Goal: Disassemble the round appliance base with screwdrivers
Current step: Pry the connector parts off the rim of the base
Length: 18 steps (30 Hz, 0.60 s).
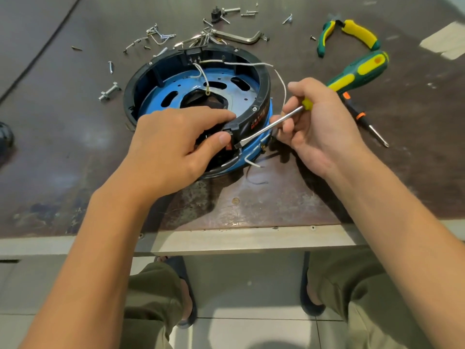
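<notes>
Both at base (pixel 265 81) rim: left hand (pixel 173 147), right hand (pixel 319 127).

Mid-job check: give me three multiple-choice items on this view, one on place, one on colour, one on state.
1. Where are the pliers?
A. on the floor
B. far right on the table
C. in the left hand

2. What colour is the plate inside the base?
A. red
B. blue
C. white

3. What is the right hand doing?
A. resting open
B. holding a hex key
C. gripping a screwdriver

B: they lie far right of the base.
B: the plate shows blue.
C: it grips the screwdriver.
</notes>
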Motion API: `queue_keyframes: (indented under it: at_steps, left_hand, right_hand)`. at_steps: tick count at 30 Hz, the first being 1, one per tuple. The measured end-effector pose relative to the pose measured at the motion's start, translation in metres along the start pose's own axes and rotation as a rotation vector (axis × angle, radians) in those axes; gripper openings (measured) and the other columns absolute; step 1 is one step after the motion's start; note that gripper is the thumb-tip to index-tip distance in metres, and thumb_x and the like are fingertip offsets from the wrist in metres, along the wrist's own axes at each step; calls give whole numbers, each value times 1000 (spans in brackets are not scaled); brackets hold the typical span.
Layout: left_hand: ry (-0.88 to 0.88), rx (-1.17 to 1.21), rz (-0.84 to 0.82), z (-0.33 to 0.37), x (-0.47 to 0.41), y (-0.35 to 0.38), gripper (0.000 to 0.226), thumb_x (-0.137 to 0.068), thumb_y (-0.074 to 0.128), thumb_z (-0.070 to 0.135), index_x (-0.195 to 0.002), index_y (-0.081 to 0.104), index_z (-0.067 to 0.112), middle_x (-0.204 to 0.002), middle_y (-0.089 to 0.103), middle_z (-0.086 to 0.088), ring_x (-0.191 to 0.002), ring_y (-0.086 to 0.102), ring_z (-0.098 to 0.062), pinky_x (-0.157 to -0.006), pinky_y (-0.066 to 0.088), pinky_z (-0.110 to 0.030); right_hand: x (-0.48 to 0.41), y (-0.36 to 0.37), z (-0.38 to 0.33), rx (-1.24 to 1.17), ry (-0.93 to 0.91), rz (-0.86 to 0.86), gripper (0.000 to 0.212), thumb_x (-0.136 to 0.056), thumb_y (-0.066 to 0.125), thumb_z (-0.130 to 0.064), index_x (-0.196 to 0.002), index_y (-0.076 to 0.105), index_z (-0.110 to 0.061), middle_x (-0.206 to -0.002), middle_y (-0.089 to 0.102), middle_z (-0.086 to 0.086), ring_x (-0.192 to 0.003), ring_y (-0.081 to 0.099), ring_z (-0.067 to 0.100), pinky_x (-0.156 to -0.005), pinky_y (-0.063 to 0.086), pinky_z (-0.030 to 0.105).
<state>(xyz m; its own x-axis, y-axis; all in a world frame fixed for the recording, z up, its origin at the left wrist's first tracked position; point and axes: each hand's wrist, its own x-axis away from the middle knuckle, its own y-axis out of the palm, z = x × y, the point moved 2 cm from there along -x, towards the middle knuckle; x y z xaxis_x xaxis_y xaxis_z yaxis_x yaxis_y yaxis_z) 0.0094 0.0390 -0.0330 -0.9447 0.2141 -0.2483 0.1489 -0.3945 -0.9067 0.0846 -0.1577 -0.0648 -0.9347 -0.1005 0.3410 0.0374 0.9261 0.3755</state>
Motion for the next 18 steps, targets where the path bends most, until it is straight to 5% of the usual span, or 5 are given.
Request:
queue_keyframes:
  at_steps: [7,18]
  left_hand:
    - [39,-6,-9,-2,0,0,52,-93,35,51,-134,60,31,-112,70,14,-100,66,-16,-72,52,-44]
    - [47,-19,-13,-2,-1,1,53,-92,34,51,-134,60,32,-109,70,17,-97,65,-14,-69,51,-40]
  right_hand:
    - [24,-7,1,-32,-325,-140,34,-90,58,-32,-61,61,-16,-58,60,4,-58,53,20,-61,48,26]
    - [15,-6,3,-62,-198,-169,54,-102,52,-24,-49,63,-22,-52,60,-3,-62,53,17,-73,44,28]
